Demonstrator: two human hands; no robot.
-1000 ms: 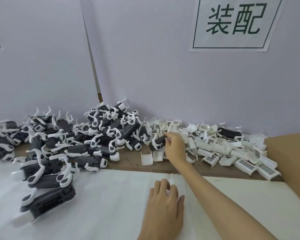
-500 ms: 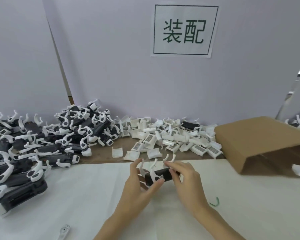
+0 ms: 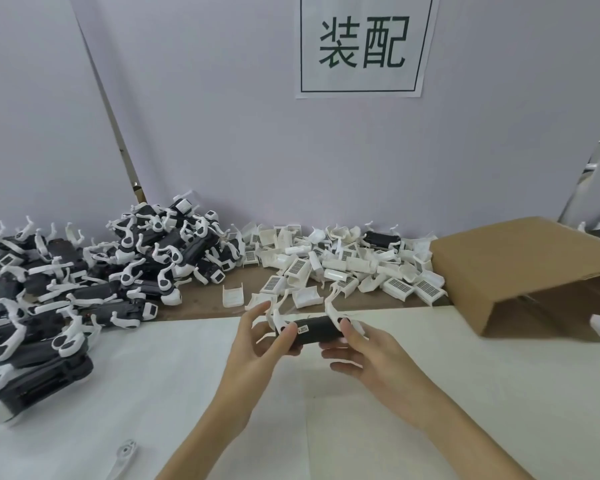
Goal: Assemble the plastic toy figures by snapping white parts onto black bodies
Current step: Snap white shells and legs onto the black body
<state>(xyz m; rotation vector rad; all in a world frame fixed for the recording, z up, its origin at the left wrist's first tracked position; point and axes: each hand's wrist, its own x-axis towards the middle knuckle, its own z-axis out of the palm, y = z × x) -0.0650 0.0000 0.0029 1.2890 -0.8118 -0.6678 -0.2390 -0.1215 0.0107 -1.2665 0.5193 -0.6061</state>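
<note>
Black body lies crosswise above the white sheet, long axis left to right, its white arms pointing up and away. Left hand pinches one end; right hand seems to grip the other.

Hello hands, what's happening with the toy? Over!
Left hand and right hand both grip one black plastic toy body, white curved arms attached, above the white table sheet. Nothing blocking.
</note>
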